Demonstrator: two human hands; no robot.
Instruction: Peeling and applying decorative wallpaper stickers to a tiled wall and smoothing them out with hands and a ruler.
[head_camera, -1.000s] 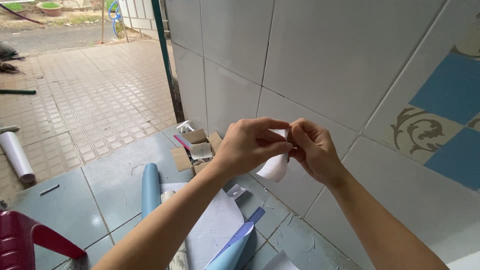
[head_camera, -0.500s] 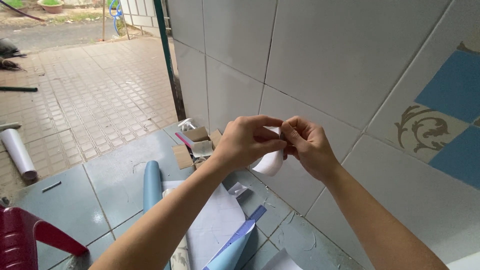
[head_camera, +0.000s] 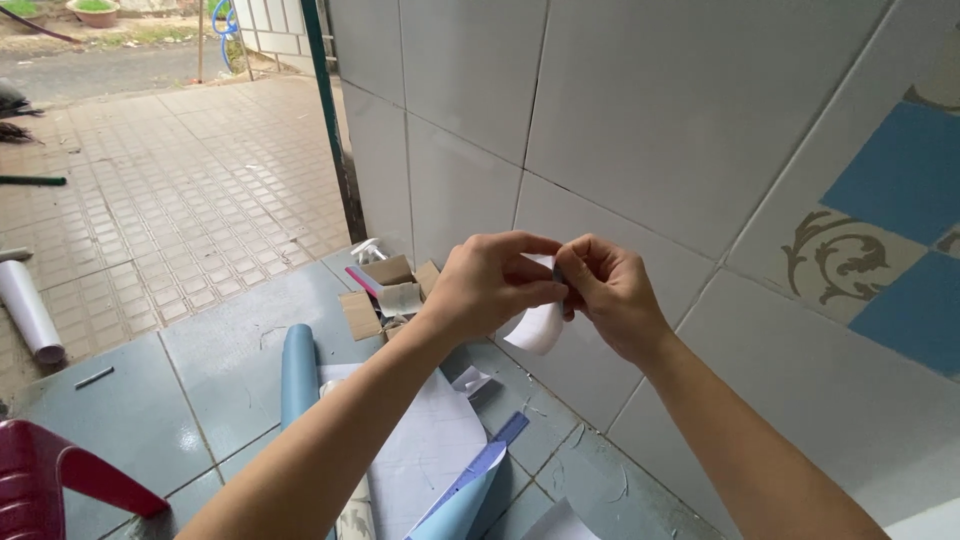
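Both my hands are raised in front of a white tiled wall (head_camera: 640, 110). My left hand (head_camera: 490, 285) and my right hand (head_camera: 605, 290) pinch a small piece of sticker film (head_camera: 537, 325) between their fingertips. Its white backing curls down below my fingers, and a dark sliver shows at the top between the thumbs. Whether the layers are coming apart I cannot tell.
On the blue-grey floor lie a light blue roll (head_camera: 298, 370), a sheet of white backing paper (head_camera: 425, 450), a partly unrolled blue sheet (head_camera: 470, 490) and an open cardboard box (head_camera: 385, 290). A dark red plastic chair (head_camera: 50, 480) stands at bottom left; a white roll (head_camera: 28, 310) lies on the paving.
Both hands have stayed together on the small piece and shifted slightly; the fingers keep working at its top edge. Nothing else has moved.
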